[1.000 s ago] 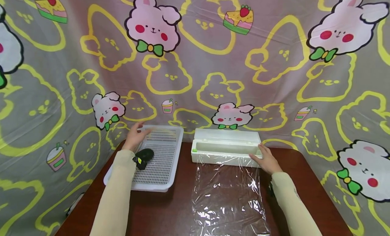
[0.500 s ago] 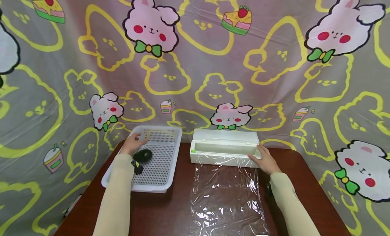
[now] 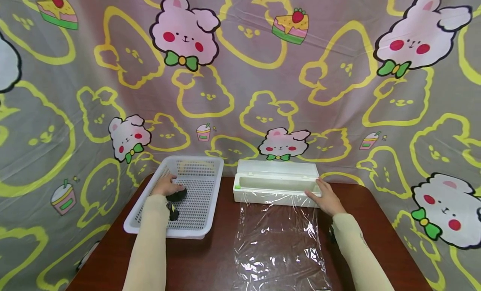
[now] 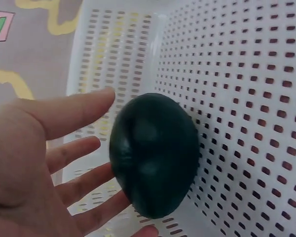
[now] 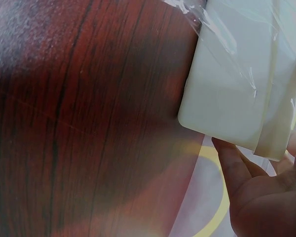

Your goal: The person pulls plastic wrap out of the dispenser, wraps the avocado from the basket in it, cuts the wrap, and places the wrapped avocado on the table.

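Note:
A dark green oval fruit, perhaps an avocado, (image 4: 155,155) lies in a white perforated plastic basket (image 3: 214,195) on the left. My left hand (image 3: 165,186) reaches into the basket beside the fruit. Its thumb is apart from the fruit, and its fingers extend towards the near side; in the left wrist view some fingertips pass behind it, so contact is unclear. On the right stands a white cling film dispenser (image 3: 276,197) with its lid raised. A sheet of cling film (image 3: 279,245) runs from it towards me. My right hand (image 3: 327,198) holds the dispenser's right end between thumb and fingers.
The dark red wooden table (image 3: 203,261) carries the basket and dispenser, with a strip of bare wood between them. A patterned cloth (image 3: 240,74) hangs close behind and at both sides. The basket has raised walls.
My left hand has come down from above the basket's far left part to the fruit. My right hand stays at the dispenser's end. The head view has shifted slightly.

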`<state>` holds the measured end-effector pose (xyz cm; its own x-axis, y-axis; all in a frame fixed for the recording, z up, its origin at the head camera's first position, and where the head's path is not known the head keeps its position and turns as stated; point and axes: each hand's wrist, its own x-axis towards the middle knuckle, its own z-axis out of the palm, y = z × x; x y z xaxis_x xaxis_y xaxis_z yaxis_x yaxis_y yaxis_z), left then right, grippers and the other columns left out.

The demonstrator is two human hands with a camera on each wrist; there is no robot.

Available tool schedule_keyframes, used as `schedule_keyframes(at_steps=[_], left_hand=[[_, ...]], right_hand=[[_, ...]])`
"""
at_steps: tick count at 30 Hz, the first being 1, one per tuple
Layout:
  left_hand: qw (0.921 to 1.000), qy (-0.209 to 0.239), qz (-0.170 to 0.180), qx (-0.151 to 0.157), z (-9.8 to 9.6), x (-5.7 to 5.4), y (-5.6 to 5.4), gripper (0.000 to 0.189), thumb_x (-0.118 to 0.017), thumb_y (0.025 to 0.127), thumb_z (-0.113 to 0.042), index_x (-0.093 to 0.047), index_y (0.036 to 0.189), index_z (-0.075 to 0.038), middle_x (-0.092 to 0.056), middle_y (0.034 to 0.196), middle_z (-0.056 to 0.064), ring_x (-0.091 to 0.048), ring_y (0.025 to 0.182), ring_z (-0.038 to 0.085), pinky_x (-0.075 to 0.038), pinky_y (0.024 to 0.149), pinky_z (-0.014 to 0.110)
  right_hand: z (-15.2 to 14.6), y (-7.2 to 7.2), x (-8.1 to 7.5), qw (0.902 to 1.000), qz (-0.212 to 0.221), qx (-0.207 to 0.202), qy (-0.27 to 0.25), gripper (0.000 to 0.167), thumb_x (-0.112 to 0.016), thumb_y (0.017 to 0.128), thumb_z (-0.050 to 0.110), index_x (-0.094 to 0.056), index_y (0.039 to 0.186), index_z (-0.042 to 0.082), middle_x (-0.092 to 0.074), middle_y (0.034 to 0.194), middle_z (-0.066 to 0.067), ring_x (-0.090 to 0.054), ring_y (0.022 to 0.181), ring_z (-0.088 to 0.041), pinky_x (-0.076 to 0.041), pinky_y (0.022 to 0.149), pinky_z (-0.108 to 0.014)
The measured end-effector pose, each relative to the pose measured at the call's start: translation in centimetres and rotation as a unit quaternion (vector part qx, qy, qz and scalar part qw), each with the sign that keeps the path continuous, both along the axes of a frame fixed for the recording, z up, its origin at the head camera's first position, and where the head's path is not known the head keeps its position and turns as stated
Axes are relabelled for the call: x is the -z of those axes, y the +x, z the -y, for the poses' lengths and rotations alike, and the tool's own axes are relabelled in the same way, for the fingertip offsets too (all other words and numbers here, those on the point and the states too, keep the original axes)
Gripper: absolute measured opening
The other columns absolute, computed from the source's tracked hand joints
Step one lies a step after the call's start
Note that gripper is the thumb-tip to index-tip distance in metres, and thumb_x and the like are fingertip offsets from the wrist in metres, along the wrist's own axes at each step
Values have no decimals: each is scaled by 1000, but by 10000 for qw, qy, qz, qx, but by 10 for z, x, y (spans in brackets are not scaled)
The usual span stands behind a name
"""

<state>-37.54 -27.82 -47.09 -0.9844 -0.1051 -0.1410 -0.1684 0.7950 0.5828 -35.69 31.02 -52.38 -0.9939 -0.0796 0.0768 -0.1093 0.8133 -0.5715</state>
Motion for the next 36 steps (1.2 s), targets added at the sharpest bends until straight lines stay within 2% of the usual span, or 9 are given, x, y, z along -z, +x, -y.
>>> schedule_keyframes(at_steps=[8,15,17,18,20,24,26,33,36], left_hand=[[9979,-610,99,-186,-7,7,4,68,-78,88,-16,-49,143,12,-46,149,37,-46,136,53,-42,112,60],[9959,-635,304,-567,-15,9,4,64,-80,88,-13,-51,141,9,-53,142,36,-52,131,51,-46,109,59],[9956,-622,309,-633,-18,6,5,63,-81,87,-12,-52,139,8,-54,141,35,-53,130,51,-47,108,58],[9955,-652,201,-659,-15,12,1,62,-82,86,-13,-55,137,7,-55,138,34,-54,127,50,-49,105,58],[9951,-660,234,-697,-16,10,1,60,-82,86,-12,-55,137,6,-56,139,34,-55,127,49,-49,106,57],[9951,-643,271,-694,-14,12,-3,60,-80,88,-13,-54,138,7,-55,140,34,-54,128,49,-48,107,58],[9954,-629,376,-618,-18,5,0,59,-79,89,-12,-53,139,8,-53,142,34,-53,130,50,-47,108,58],[9961,-771,207,-363,-20,1,-3,42,-74,92,-10,-60,128,7,-62,127,32,-62,112,44,-54,94,53],[9953,-933,171,-208,-19,2,-3,44,-77,89,-9,-62,127,6,-63,126,31,-62,112,44,-53,96,54]], right_hand=[[0,1,2,10000,28,31,7,97,-57,100,60,-19,163,-3,-12,170,-26,-22,151,-55,-26,116,-73],[0,1,3,10000,28,20,-18,98,-57,100,61,-19,163,-3,-12,170,-26,-22,151,-55,-26,117,-73],[-1,1,3,10000,19,11,-20,97,-57,100,61,-19,163,-3,-12,170,-26,-22,151,-55,-26,117,-73],[-1,0,3,10000,15,7,-19,97,-57,100,61,-19,163,-3,-12,170,-27,-22,151,-55,-26,117,-73],[-1,0,3,10000,13,-3,-13,97,-56,100,61,-18,163,-3,-12,170,-27,-23,150,-55,-26,117,-73],[-2,-1,3,10000,-12,-9,-45,97,-57,101,60,-19,163,-3,-12,169,-27,-23,150,-55,-26,116,-73],[-2,-1,2,10000,-21,-20,-42,97,-56,101,60,-18,163,-4,-12,169,-28,-23,150,-56,-26,116,-74],[-2,-1,1,10000,13,14,-15,98,-55,100,62,-18,163,-3,-12,169,-28,-22,150,-56,-25,115,-75],[0,-1,1,10000,13,7,-43,97,-57,100,61,-18,163,-3,-12,169,-28,-22,150,-56,-25,115,-75]])
